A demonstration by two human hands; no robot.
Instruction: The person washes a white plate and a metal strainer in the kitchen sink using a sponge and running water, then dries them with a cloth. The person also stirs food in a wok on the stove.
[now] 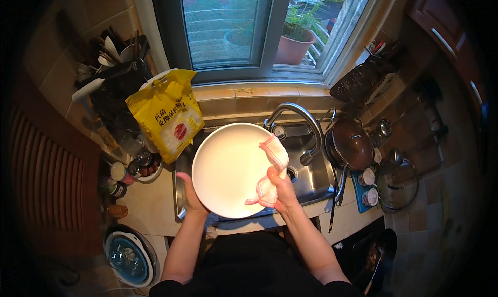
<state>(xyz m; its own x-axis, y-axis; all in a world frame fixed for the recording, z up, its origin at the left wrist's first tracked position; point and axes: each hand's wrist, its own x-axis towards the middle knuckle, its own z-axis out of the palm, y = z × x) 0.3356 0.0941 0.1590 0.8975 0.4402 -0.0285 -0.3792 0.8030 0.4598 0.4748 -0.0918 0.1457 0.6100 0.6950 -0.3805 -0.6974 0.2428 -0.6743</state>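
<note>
A large round white plate (pixel 229 168) is held up over the near side of the stainless steel sink (pixel 317 182). My left hand (pixel 193 195) supports its lower left edge, thumb raised and fingers hidden beneath. At the right rim, my right hand (pixel 283 190) grips a white cloth with pink edging (pixel 275 151) against the plate, thumb on top. The cloth folds over the rim, and part of it lies on the plate's face. To the right of the plate, the curved metal faucet (pixel 299 110) arches over the basin; no water is seen running from it.
A yellow printed plastic bag (pixel 169 116) stands left of the sink. Right of it are a lidded pan (pixel 352 143), a blue tray (pixel 358 195) with small jars and a glass lid (pixel 397 185). A wok (pixel 375 254) sits lower right, a blue basin (pixel 130 258) lower left.
</note>
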